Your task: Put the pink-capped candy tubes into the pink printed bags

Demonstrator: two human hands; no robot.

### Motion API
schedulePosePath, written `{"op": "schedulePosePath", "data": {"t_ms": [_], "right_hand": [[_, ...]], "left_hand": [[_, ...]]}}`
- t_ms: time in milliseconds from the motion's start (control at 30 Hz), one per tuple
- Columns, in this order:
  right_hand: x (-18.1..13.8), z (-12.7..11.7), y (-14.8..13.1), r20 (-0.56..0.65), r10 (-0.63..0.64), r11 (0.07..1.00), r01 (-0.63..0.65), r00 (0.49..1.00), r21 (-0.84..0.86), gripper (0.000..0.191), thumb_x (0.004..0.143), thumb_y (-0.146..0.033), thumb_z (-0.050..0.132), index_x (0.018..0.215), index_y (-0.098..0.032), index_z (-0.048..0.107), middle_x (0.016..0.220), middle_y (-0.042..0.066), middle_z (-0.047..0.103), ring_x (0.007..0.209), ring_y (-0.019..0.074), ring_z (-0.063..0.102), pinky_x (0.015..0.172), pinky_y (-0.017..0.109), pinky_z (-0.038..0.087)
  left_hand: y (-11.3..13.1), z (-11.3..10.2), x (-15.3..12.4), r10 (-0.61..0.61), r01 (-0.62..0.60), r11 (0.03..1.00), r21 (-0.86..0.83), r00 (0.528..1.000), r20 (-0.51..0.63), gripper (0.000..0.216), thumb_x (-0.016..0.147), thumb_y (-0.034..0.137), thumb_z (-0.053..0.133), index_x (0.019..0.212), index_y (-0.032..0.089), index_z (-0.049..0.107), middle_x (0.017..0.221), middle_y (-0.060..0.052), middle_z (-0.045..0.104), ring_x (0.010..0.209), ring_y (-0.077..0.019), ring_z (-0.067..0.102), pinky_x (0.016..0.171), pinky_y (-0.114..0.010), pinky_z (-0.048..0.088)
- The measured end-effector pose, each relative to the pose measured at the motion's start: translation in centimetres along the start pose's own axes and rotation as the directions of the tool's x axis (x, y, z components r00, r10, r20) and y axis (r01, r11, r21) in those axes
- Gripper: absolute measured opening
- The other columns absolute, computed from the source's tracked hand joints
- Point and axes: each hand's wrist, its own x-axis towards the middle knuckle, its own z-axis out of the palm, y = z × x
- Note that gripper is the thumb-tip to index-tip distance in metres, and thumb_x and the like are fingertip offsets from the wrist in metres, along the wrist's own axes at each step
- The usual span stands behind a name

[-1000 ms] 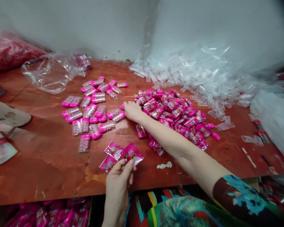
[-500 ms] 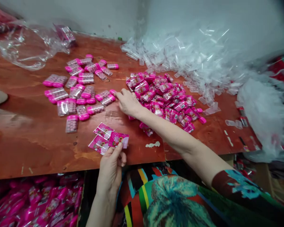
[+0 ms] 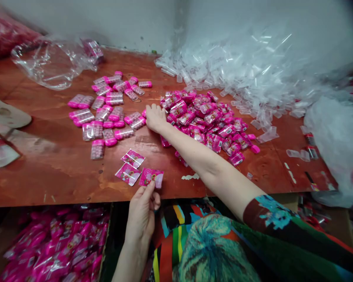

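My left hand (image 3: pixel 142 213) is at the table's near edge, thumb and fingers pinched on a pink sachet (image 3: pixel 151 177). Two more pink sachets (image 3: pixel 129 166) lie flat just left of it. My right hand (image 3: pixel 155 117) reaches across the red-brown table (image 3: pixel 47 176), fingers curled down at the left edge of a pile of wrapped pink packets (image 3: pixel 208 121). What is under those fingers is hidden. Just left of that hand lie several clear candy boxes with pink caps (image 3: pixel 106 113), the nearest one (image 3: pixel 137 123) almost touching it.
A heap of empty clear plastic cases (image 3: pixel 247 74) fills the back right. A crumpled clear bag (image 3: pixel 47 66) lies back left, a white bag (image 3: pixel 338 137) at the right. Below the table edge sits a box of pink packets (image 3: pixel 55 250). White items (image 3: pixel 2 117) lie at the left.
My left hand drew back to the table edge, keeping one sachet pinched while two stayed flat on the table. My right hand stayed at the pile's left edge, fingers curling down.
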Motion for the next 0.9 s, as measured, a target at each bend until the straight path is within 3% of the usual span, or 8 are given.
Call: {"op": "schedulePosePath", "data": {"t_ms": [133, 233, 300, 400, 567, 733, 833, 900], "right_hand": [[-2.8, -1.1, 0.8, -0.097, -0.117, 0.948, 0.14, 0.988, 0.286, 0.043, 0.095, -0.008, 0.059, 0.136, -0.015, 0.05, 0.143, 0.019, 0.058, 0.125, 0.0329, 0.065, 0.108, 0.052, 0.051], [-8.5, -2.2, 1.9, -0.125, -0.197, 0.702, 0.228, 0.973, 0.674, 0.045, 0.092, -0.015, 0.065, 0.132, -0.021, 0.045, 0.117, 0.008, 0.065, 0.101, 0.0233, 0.069, 0.088, 0.04, 0.058], [-13.3, -2.4, 2.6, -0.071, -0.203, 0.462, 0.159, 0.977, 0.873, 0.045, 0.088, -0.021, 0.072, 0.123, -0.025, 0.045, 0.1, 0.001, 0.064, 0.082, 0.0181, 0.067, 0.072, 0.032, 0.056], [-19.7, -1.4, 3.4, 0.062, -0.03, 0.257, -0.053, 0.998, 0.965, 0.031, 0.086, -0.026, 0.071, 0.106, -0.027, 0.046, 0.075, -0.009, 0.056, 0.054, 0.0112, 0.053, 0.052, 0.024, 0.043], [-24.2, 0.1, 3.9, 0.257, 0.154, -0.08, -0.247, 0.954, 0.966, 0.038, 0.082, -0.042, 0.078, 0.106, -0.025, 0.054, 0.057, -0.014, 0.045, 0.042, 0.0075, 0.034, 0.043, 0.021, 0.031], [-24.5, -6.5, 5.0, 0.051, 0.279, -0.143, -0.011, 0.959, 0.99, 0.032, 0.082, -0.045, 0.087, 0.096, -0.028, 0.063, 0.066, -0.009, 0.054, 0.045, 0.007, 0.039, 0.043, 0.024, 0.033], [-24.4, -13.9, 4.9, -0.26, 0.358, -0.025, 0.288, 0.897, 0.957, 0.031, 0.069, -0.043, 0.099, 0.084, -0.037, 0.074, 0.069, -0.005, 0.057, 0.046, 0.0069, 0.045, 0.039, 0.028, 0.03], [-24.8, -18.6, 3.9, -0.355, 0.39, 0.106, 0.341, 0.85, 0.934, 0.028, 0.066, -0.05, 0.101, 0.067, -0.042, 0.075, 0.063, -0.003, 0.052, 0.041, 0.0049, 0.04, 0.035, 0.032, 0.022]], "left_hand": [[0.5, 0.0, 0.2, 0.014, -0.013, 0.999, -0.047, 1.0, 0.002, 0.052, 0.055, 0.046, 0.103, 0.069, 0.017, 0.062, 0.05, 0.006, 0.056, 0.042, -0.0063, 0.045, 0.04, -0.016, 0.029], [0.6, 0.1, 0.7, 0.01, -0.009, 0.997, -0.079, 1.0, 0.007, 0.05, 0.055, 0.043, 0.103, 0.071, 0.017, 0.064, 0.051, 0.006, 0.057, 0.041, -0.0055, 0.045, 0.04, -0.016, 0.029], [0.5, 0.3, 0.9, 0.003, -0.001, 0.997, -0.077, 1.0, 0.028, 0.05, 0.057, 0.044, 0.103, 0.071, 0.017, 0.063, 0.051, 0.005, 0.058, 0.042, -0.0059, 0.046, 0.04, -0.016, 0.03], [0.4, 0.8, 1.0, 0.012, -0.008, 0.999, -0.052, 0.997, 0.078, 0.05, 0.06, 0.046, 0.102, 0.068, 0.019, 0.06, 0.048, 0.004, 0.057, 0.042, -0.0071, 0.047, 0.042, -0.017, 0.032], [-0.5, 2.1, 1.0, 0.027, -0.025, 1.0, -0.016, 0.995, 0.092, 0.051, 0.059, 0.049, 0.101, 0.067, 0.02, 0.06, 0.047, 0.004, 0.056, 0.043, -0.0078, 0.045, 0.041, -0.017, 0.031], [-1.4, 2.4, 1.0, 0.018, -0.02, 0.999, 0.032, 0.997, 0.073, 0.052, 0.06, 0.052, 0.1, 0.065, 0.019, 0.059, 0.047, 0.003, 0.056, 0.044, -0.008, 0.044, 0.042, -0.018, 0.03], [-1.5, 2.3, 1.0, 0.014, -0.018, 0.999, 0.051, 0.997, 0.076, 0.053, 0.062, 0.052, 0.1, 0.064, 0.02, 0.058, 0.048, 0.003, 0.056, 0.045, -0.0084, 0.043, 0.042, -0.019, 0.03], [-1.4, 2.2, 1.0, 0.015, -0.02, 0.998, 0.062, 0.996, 0.084, 0.053, 0.063, 0.052, 0.1, 0.064, 0.02, 0.057, 0.049, 0.003, 0.056, 0.046, -0.0086, 0.044, 0.043, -0.019, 0.031]]}}
